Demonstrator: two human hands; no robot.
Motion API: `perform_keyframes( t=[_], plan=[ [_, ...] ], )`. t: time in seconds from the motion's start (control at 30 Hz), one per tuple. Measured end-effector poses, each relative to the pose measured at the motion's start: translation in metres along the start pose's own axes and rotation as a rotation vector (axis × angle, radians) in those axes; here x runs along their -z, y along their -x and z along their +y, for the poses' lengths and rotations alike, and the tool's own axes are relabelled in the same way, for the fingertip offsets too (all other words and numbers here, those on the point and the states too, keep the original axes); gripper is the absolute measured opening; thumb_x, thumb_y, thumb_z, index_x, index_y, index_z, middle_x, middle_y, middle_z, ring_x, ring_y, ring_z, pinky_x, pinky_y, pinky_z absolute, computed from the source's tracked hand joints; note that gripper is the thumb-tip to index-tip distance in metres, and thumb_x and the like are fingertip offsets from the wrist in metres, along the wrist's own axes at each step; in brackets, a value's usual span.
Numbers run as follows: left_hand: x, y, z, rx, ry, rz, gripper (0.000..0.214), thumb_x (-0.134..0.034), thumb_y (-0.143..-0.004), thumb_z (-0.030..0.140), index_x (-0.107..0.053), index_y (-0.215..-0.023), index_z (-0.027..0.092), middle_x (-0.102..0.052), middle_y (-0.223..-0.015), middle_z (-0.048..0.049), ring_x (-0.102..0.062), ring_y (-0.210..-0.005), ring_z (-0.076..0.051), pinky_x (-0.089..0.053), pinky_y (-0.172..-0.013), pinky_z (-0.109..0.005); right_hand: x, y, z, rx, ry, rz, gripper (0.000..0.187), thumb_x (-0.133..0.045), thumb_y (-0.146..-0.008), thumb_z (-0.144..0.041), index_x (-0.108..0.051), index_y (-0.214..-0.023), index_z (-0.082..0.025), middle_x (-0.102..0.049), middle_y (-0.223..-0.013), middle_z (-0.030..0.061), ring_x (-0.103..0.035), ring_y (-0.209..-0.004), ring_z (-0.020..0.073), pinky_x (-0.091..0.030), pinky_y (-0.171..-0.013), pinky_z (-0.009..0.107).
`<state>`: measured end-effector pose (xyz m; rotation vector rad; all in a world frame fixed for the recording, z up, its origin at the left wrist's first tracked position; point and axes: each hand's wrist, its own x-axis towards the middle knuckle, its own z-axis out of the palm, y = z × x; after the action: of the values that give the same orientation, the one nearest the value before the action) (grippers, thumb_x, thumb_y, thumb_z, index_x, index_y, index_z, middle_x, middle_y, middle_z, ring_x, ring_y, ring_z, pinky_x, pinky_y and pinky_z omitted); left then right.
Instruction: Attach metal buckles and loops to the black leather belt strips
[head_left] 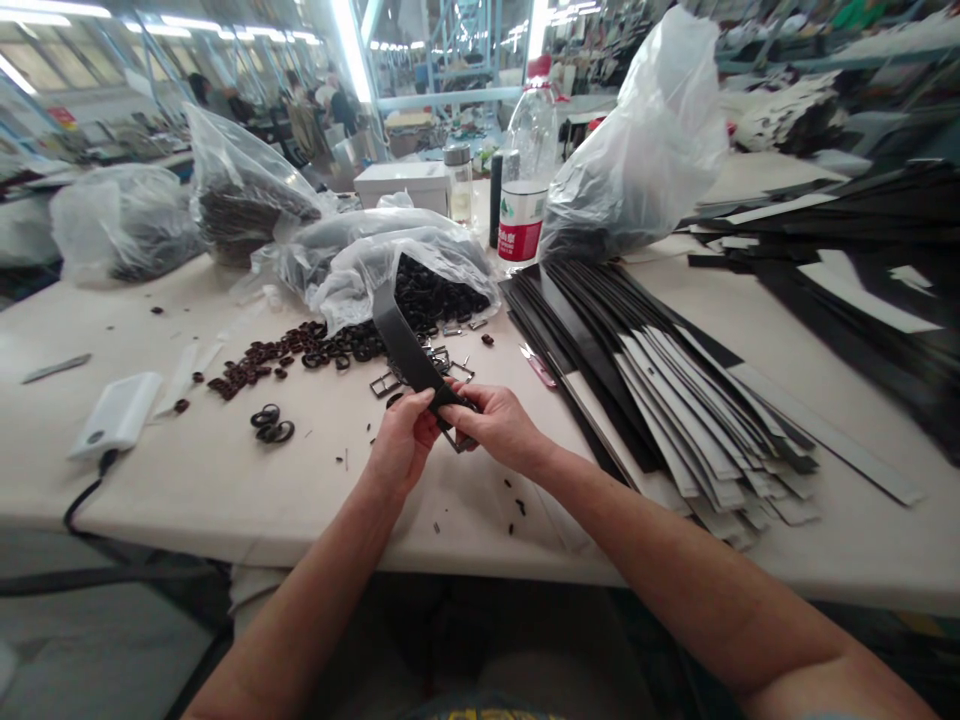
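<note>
Left hand (401,442) and right hand (501,425) fingers are clamping the end of long black leather strap (400,345), fitting apparently unfinished, fanned black strap pile (660,400) waiting.

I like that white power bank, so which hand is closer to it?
Left. The left hand sits to the right of the white power bank; the right hand is farther right, past the left hand. Both grip a black strap.

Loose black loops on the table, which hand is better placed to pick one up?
Left, probably. The loose black loops lie nearer the left hand, on its own side. The right hand sits farther off and would have to cross over the belt strap that both hands grip.
</note>
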<state>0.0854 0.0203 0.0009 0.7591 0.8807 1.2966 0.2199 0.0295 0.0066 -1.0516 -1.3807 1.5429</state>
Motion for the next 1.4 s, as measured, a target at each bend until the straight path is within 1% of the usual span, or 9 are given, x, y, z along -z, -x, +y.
perform_keyframes(
  t=[0.13,0.33,0.4,0.53,0.77,0.93,1.2,1.3,1.4],
  plan=[
    [0.003,0.0,-0.001,-0.005,-0.003,0.017,0.028,-0.067,-0.071,0.033,-0.071,-0.091,0.013,-0.075,-0.093,-0.0095,-0.07,-0.091,-0.025,-0.057,-0.08,-0.036,0.001,0.0,0.0,0.006,0.005,-0.004,0.029,-0.067,-0.074,-0.042,-0.066,-0.083,-0.015,-0.055,-0.051,-0.0048,-0.053,-0.044,0.0085,-0.045,-0.042,0.018],
    [0.004,0.003,-0.002,0.059,0.006,-0.069,0.033,-0.066,-0.076,0.037,-0.071,-0.098,0.012,-0.075,-0.091,-0.0099,-0.07,-0.081,-0.023,-0.058,-0.073,-0.037,0.002,-0.001,0.002,0.035,0.028,0.028,0.03,-0.067,-0.073,-0.045,-0.064,-0.08,-0.015,-0.057,-0.056,-0.0032,-0.054,-0.046,0.0092,-0.047,-0.044,0.02],
    [0.003,0.002,-0.003,0.022,-0.031,-0.068,0.032,-0.067,-0.077,0.037,-0.072,-0.097,0.013,-0.075,-0.094,-0.0095,-0.069,-0.082,-0.022,-0.057,-0.074,-0.036,0.003,-0.002,0.003,0.037,0.06,0.024,0.028,-0.067,-0.075,-0.043,-0.064,-0.08,-0.015,-0.058,-0.055,-0.0032,-0.055,-0.046,0.0096,-0.047,-0.044,0.02],
    [0.003,0.0,-0.003,-0.133,-0.064,0.023,0.024,-0.074,-0.071,0.029,-0.072,-0.092,0.017,-0.075,-0.092,-0.0042,-0.069,-0.086,-0.019,-0.054,-0.083,-0.032,0.006,-0.003,0.006,0.049,0.203,0.042,0.024,-0.067,-0.08,-0.039,-0.062,-0.077,-0.016,-0.06,-0.054,-0.0025,-0.057,-0.046,0.0105,-0.046,-0.045,0.02],
    [0.007,-0.001,-0.004,-0.184,-0.095,0.104,0.024,-0.086,-0.06,0.031,-0.075,-0.077,0.018,-0.074,-0.08,-0.0013,-0.067,-0.075,-0.015,-0.053,-0.08,-0.03,0.008,-0.002,0.01,0.15,0.415,0.057,0.019,-0.065,-0.084,-0.035,-0.062,-0.073,-0.019,-0.064,-0.058,-0.0007,-0.06,-0.052,0.0124,-0.044,-0.051,0.022],
    [0.006,0.0,-0.004,-0.298,-0.205,0.046,0.02,-0.086,-0.062,0.027,-0.076,-0.079,0.02,-0.075,-0.084,-0.0011,-0.068,-0.082,-0.016,-0.054,-0.084,-0.031,0.009,0.001,0.003,0.173,0.539,0.084,0.018,-0.064,-0.084,-0.029,-0.06,-0.071,-0.019,-0.065,-0.062,0.0006,-0.059,-0.055,0.0133,-0.04,-0.053,0.023],
    [0.007,-0.001,-0.002,-0.203,-0.274,0.009,0.022,-0.085,-0.061,0.026,-0.077,-0.081,0.018,-0.076,-0.087,-0.0034,-0.068,-0.085,-0.02,-0.055,-0.087,-0.035,0.01,0.005,-0.003,0.294,0.665,0.089,0.013,-0.062,-0.085,-0.021,-0.061,-0.073,-0.019,-0.067,-0.064,-0.0002,-0.059,-0.059,0.0135,-0.038,-0.059,0.024],
    [0.007,0.0,-0.001,-0.227,-0.316,0.015,0.022,-0.084,-0.063,0.026,-0.078,-0.082,0.018,-0.076,-0.088,-0.0039,-0.068,-0.088,-0.021,-0.054,-0.09,-0.036,0.009,0.005,-0.002,0.304,0.674,0.122,0.012,-0.062,-0.085,-0.02,-0.062,-0.073,-0.019,-0.067,-0.065,-0.0004,-0.059,-0.058,0.0128,-0.039,-0.06,0.024],
    [0.006,0.001,-0.001,-0.303,-0.347,0.046,0.022,-0.083,-0.066,0.027,-0.078,-0.085,0.018,-0.076,-0.09,-0.0043,-0.068,-0.091,-0.021,-0.052,-0.093,-0.037,0.009,0.002,0.003,0.267,0.549,0.131,0.01,-0.064,-0.084,-0.024,-0.063,-0.075,-0.019,-0.066,-0.064,-0.0007,-0.059,-0.057,0.0122,-0.04,-0.058,0.023]
  ],
)
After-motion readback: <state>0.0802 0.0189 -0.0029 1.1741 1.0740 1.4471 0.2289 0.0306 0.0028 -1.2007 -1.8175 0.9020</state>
